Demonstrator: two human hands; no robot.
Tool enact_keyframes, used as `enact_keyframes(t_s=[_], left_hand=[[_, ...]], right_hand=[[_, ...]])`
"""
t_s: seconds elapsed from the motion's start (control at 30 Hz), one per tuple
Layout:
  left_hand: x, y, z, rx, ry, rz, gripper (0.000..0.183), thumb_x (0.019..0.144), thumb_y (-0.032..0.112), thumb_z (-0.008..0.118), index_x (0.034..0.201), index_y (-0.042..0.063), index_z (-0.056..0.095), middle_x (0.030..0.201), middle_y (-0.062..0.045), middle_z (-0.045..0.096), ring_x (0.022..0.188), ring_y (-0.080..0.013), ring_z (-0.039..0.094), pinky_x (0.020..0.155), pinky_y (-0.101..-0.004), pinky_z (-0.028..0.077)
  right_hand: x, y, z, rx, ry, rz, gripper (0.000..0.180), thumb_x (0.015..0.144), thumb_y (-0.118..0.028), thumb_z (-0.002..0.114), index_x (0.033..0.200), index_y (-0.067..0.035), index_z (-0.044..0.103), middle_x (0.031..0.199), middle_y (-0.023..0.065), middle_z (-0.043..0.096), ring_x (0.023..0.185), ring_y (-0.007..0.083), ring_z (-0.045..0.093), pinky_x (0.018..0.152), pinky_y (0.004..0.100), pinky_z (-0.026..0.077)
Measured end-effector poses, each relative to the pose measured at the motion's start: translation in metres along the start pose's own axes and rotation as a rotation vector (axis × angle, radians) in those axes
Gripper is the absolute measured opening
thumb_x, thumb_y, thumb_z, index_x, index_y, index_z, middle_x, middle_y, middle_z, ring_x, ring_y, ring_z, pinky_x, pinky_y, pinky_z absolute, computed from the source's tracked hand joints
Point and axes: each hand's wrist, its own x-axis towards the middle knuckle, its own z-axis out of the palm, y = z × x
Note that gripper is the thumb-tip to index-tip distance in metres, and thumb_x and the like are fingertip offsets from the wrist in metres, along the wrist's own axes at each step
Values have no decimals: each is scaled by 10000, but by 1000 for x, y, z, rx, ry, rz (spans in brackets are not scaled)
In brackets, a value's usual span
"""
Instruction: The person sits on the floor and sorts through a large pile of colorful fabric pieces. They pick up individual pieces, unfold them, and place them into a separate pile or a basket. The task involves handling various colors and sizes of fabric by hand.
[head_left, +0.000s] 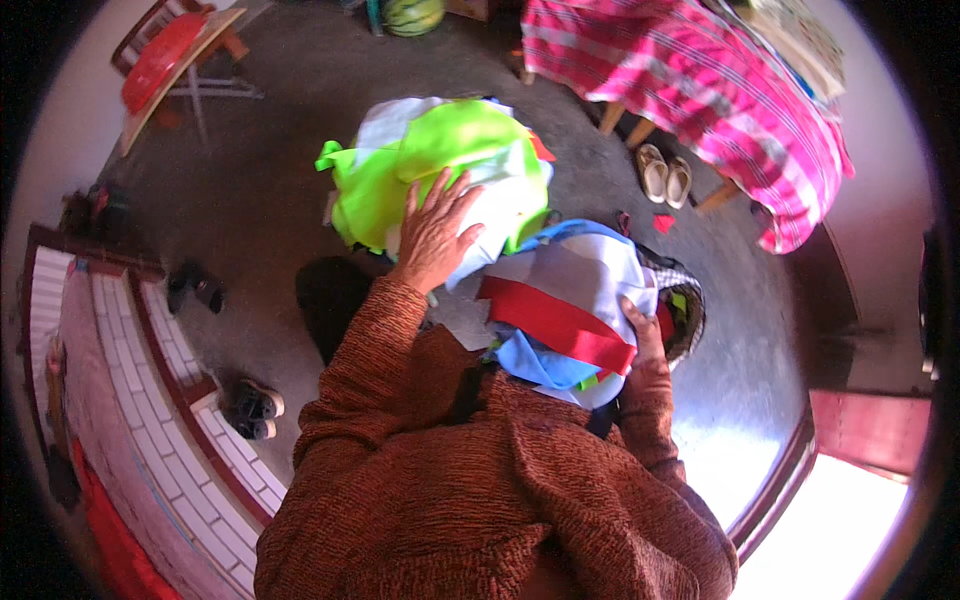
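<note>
My left hand (439, 232) lies with its fingers spread on a pile of bright green and white fabric pieces (465, 150) in front of me. My right hand (645, 334) holds the right side of a bundle of white and blue fabric (585, 270), thumb on top and the other fingers mostly hidden. A red fabric strip (555, 326) crosses this bundle, which rests at my lap. Just beyond my right hand stands a checked basket or bag (694, 300) with red and green cloth inside.
A bed or bench with a pink striped cloth (675, 82) stands at the upper right, pale shoes (666, 178) beside it. A red basin (161, 64) sits on a table at the upper left. Dark shoes (255, 405) lie near white brickwork (165, 435). A watermelon (412, 15) is at the top.
</note>
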Motion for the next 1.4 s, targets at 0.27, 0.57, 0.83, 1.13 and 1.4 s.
enact_keyframes(t_s=[0.27, 0.57, 0.83, 1.13, 1.4], left_hand=[[-1, 4, 13, 113, -94, -11, 613, 805, 420, 601, 1328, 144, 435, 1451, -87, 308, 1371, -274, 210, 1075, -578, 93], [-9, 79, 30, -997, -181, -276, 262, 818, 133, 667, 1046, 26, 597, 940, -105, 651, 818, -173, 628, 718, -300, 511], [-23, 95, 32, -899, -376, 38, 368, 780, 263, 713, 1052, 41, 605, 1013, -104, 623, 960, -243, 597, 856, -344, 452], [-12, 126, 22, -853, -312, 269, 420, 781, 379, 684, 1073, 89, 602, 1009, -101, 562, 1003, -272, 536, 910, -368, 388], [-10, 148, 27, -779, -383, 390, 312, 695, 241, 752, 928, 104, 598, 839, -57, 565, 828, -248, 524, 804, -374, 375]], right_hand=[[3, 9, -7, 95, -8, -29, 465, 736, -125, 753, 1152, -24, 571, 1014, 79, 652, 854, 198, 644, 778, 324, 520], [3, 9, -5, 143, -37, -57, 510, 718, -103, 766, 1174, -30, 551, 1029, 76, 647, 867, 198, 640, 783, 322, 515], [7, 13, -9, 166, -60, -29, 502, 733, -103, 752, 1182, -23, 542, 1031, 78, 645, 851, 193, 643, 777, 318, 516], [5, 9, -5, 159, -72, -53, 434, 746, -77, 736, 1147, -28, 577, 1013, 81, 655, 846, 196, 645, 779, 319, 513], [0, 5, -1, 118, -25, -69, 406, 746, -79, 736, 1120, -31, 588, 982, 72, 657, 814, 191, 642, 744, 319, 515]])
